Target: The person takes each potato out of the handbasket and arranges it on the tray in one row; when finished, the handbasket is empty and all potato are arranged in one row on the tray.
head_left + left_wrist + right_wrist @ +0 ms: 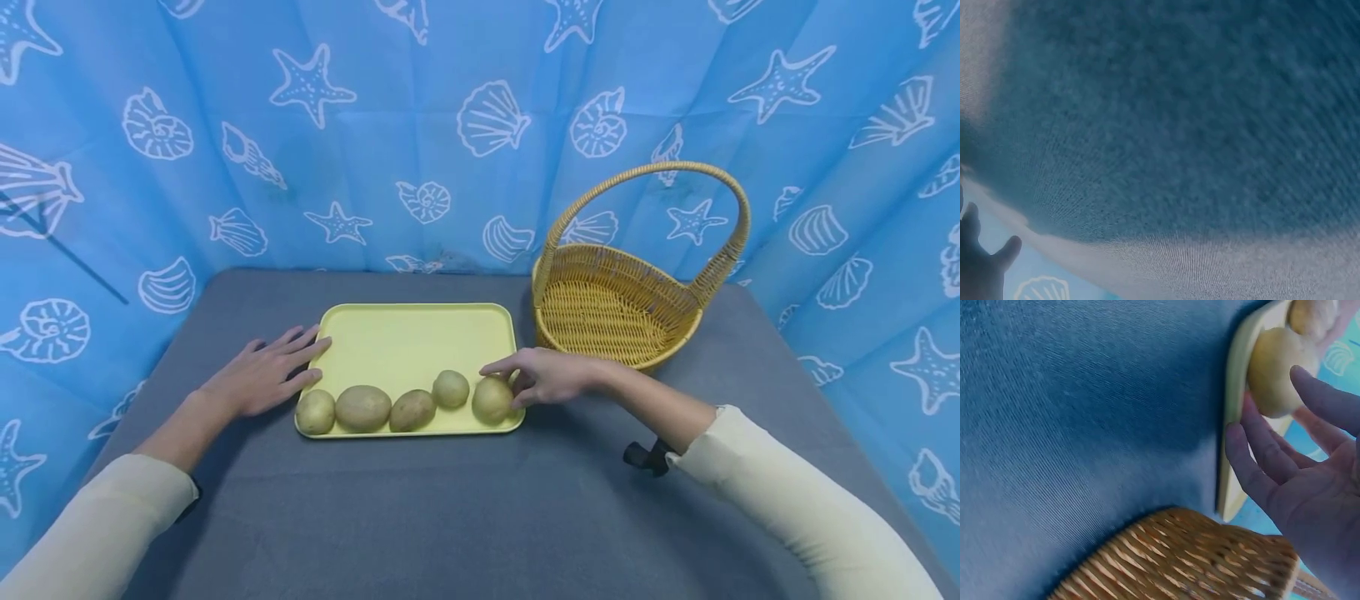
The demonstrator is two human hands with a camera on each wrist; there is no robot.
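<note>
A pale yellow rectangular tray [420,333] lies on the table with a row of potatoes along its near side. At its right end, my right hand [551,375] has its fingers curved round a round potato [492,399] that sits on the tray. The right wrist view shows this potato [1275,372] between the thumb and fingers of the right hand [1310,469]. My left hand [262,371] rests with spread fingers on the tray's left rim. Only a dark part of the left hand [982,262] shows in the left wrist view.
To the right, behind my right forearm, stands a woven basket [600,321] with a tall arched handle. Other potatoes [363,408] lie left of the one at my right hand. A grey cloth [420,517] covers the table; a blue shell-patterned curtain [420,150] hangs behind.
</note>
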